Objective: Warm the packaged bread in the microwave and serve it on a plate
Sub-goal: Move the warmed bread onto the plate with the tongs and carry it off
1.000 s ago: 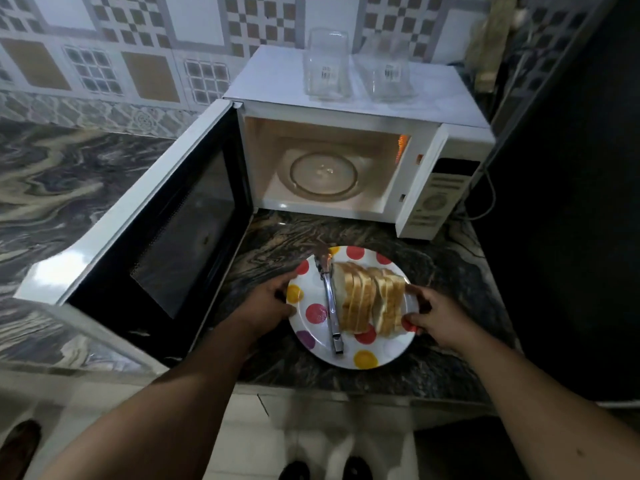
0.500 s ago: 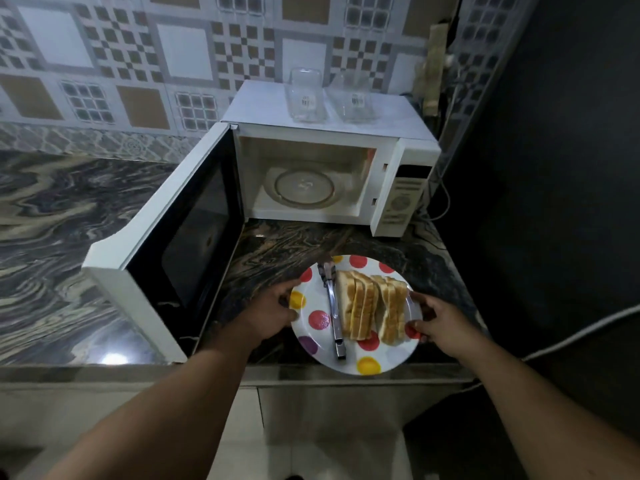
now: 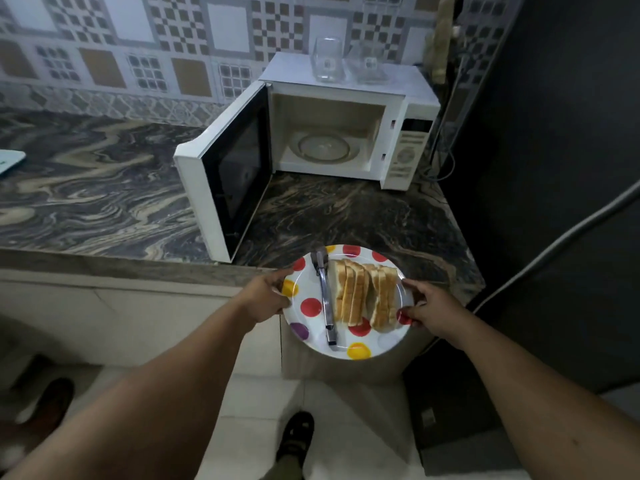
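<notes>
A white plate (image 3: 377, 342) with coloured dots is held in the air past the counter's front edge. Several bread slices (image 3: 365, 294) stand in a row on it, with metal tongs (image 3: 325, 299) lying to their left. My left hand (image 3: 268, 296) grips the plate's left rim and my right hand (image 3: 431, 308) grips its right rim. The white microwave (image 3: 349, 129) sits at the back of the counter with its door (image 3: 225, 174) swung wide open to the left and its glass turntable (image 3: 323, 148) bare.
Two clear glass containers (image 3: 327, 60) stand on the microwave's top. The marbled counter (image 3: 104, 188) stretches left, with a pale object (image 3: 10, 159) at its far-left edge. A dark wall and a cable (image 3: 554, 244) are on the right. Shoes (image 3: 296, 438) show on the tiled floor.
Both hands have lifted the plate off the counter and drawn it back past the front edge. The view has pulled away from the microwave.
</notes>
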